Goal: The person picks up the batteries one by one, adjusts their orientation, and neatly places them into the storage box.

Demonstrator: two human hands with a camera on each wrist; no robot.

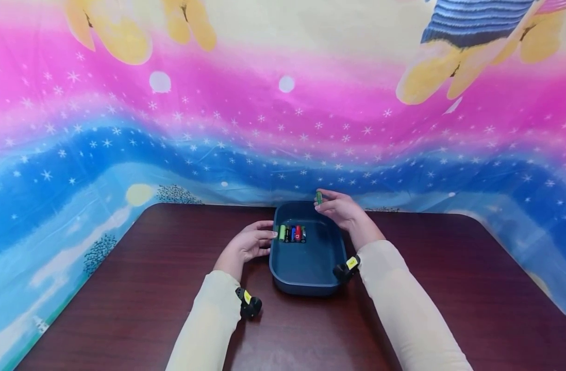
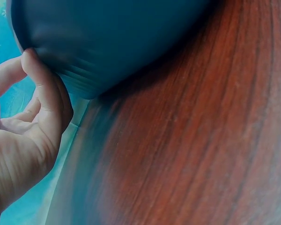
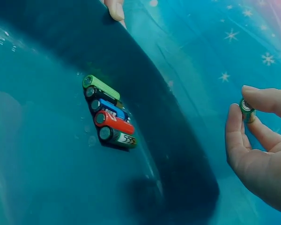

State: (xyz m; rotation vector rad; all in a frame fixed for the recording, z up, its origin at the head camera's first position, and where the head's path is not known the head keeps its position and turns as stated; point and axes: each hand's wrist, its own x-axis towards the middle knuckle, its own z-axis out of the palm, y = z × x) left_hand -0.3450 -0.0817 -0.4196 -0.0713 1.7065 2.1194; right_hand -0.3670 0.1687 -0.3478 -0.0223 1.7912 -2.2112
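A dark blue-grey plastic basin (image 1: 307,281) stands on the table. Inside it, several batteries (image 3: 110,112) lie side by side in a row near the left wall: light green, black, blue, red, and a dark one with green. My left hand (image 1: 252,241) grips the basin's left rim, thumb over the edge; in the left wrist view, its fingers (image 2: 49,93) bend against the outer wall. Above the far right part of the basin, my right hand (image 1: 340,210) pinches a green battery (image 3: 247,111) between thumb and fingertips, apart from the row.
A dark reddish-brown wooden table (image 1: 148,288) extends around the basin. Behind it hangs a printed cloth (image 1: 246,113) in pink and blue, meeting the table's far edge. Each wrist wears a small black camera (image 1: 251,304).
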